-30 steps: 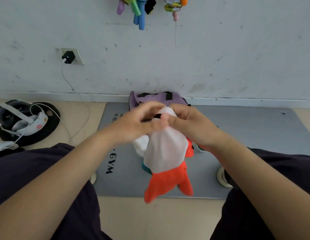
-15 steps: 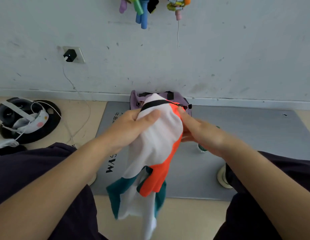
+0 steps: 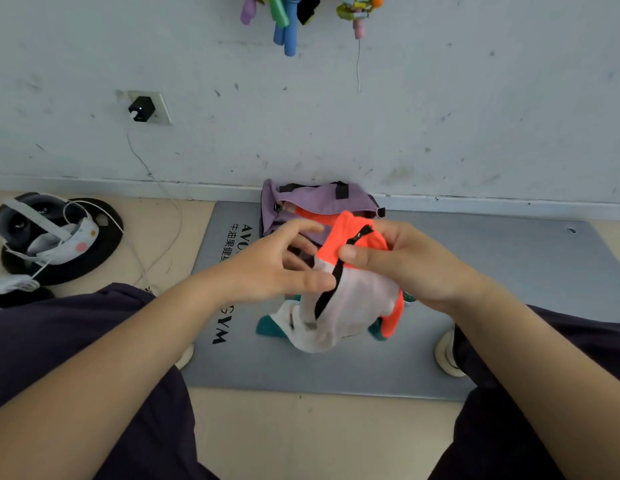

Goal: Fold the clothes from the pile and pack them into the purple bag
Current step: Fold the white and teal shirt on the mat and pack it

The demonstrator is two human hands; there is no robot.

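right grip (image 3: 402,261) pinches garment (image 3: 350,292) | left grip (image 3: 280,261) loose | garment hides purple bag (image 3: 315,199) front | headset (image 3: 45,233) left

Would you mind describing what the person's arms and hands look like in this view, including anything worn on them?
Both forearms are bare from the elbow region down: no sleeves show in the frame. The left hand and right hand wear no gloves, and no rings, watch or bracelet can be seen on the fingers or wrists. The nails look short and unpainted. Dark navy trousers cover the legs beneath the arms.
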